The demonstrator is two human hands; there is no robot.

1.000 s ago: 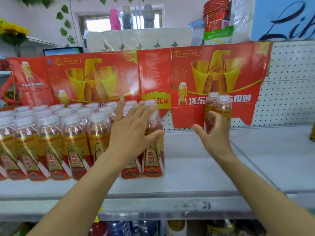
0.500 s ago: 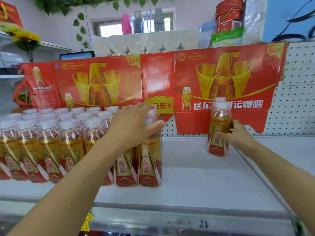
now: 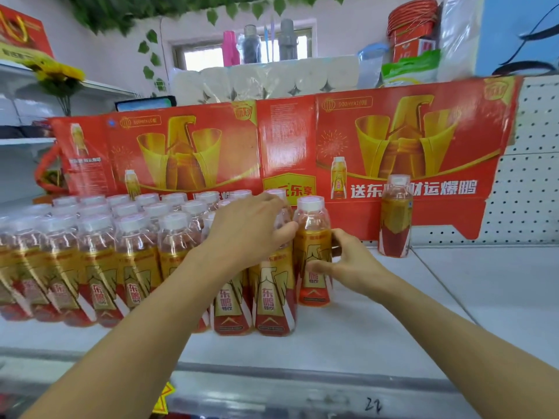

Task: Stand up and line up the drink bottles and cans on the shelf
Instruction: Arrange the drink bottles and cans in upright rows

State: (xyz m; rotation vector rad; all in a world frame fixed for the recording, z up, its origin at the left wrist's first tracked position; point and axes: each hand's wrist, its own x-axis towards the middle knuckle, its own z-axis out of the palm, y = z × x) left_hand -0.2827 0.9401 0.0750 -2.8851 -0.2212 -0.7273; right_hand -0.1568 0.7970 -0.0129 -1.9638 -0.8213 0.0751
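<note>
A white shelf is shown carrying upright drink bottles. A packed block of bottles fills the shelf's left part, from the front edge back to the red cardboard display at the rear. The left hand is laid over the tops at the block's right end — its grip rests spread, clasping nothing. Just beside that end, a white-capped bottle is held upright by the right hand, the grip closed around its label. A lone bottle is seen near the shelf's back edge — apart from the rest.
</note>
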